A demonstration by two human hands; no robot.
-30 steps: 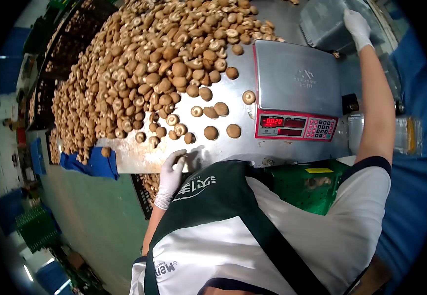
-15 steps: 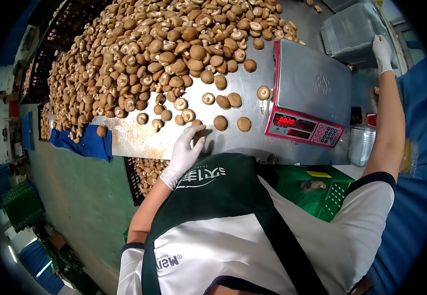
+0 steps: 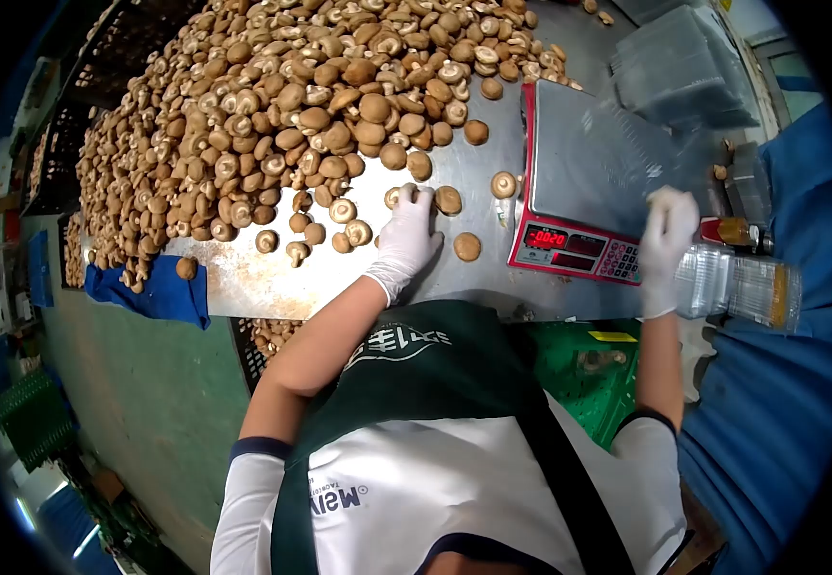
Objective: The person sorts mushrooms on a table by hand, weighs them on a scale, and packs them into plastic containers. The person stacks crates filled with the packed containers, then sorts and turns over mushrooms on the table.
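My left hand (image 3: 408, 235), in a white glove, presses down on the steel table with its fingers curled over shiitake mushrooms that it mostly hides. One mushroom (image 3: 392, 197) peeks out at its fingertips, and another mushroom (image 3: 448, 199) lies just to its right. My gloved right hand (image 3: 670, 230) is closed and blurred beside the scale's keypad. From it a see-through plastic tray (image 3: 670, 153), faint and smeared, seems to extend over the right part of the scale (image 3: 579, 158). The scale's red display reads about -0.020.
A large heap of mushrooms (image 3: 282, 115) covers the table's far left. Clear trays (image 3: 680, 67) are stacked at the back right, with more plastic packs (image 3: 766, 292) at the near right. A blue cloth (image 3: 152, 292) hangs at the left edge; a green crate (image 3: 584, 379) stands below.
My right hand has left the tray stack and come toward me and left, beside the scale. My left hand has moved forward and right, closing over mushrooms.
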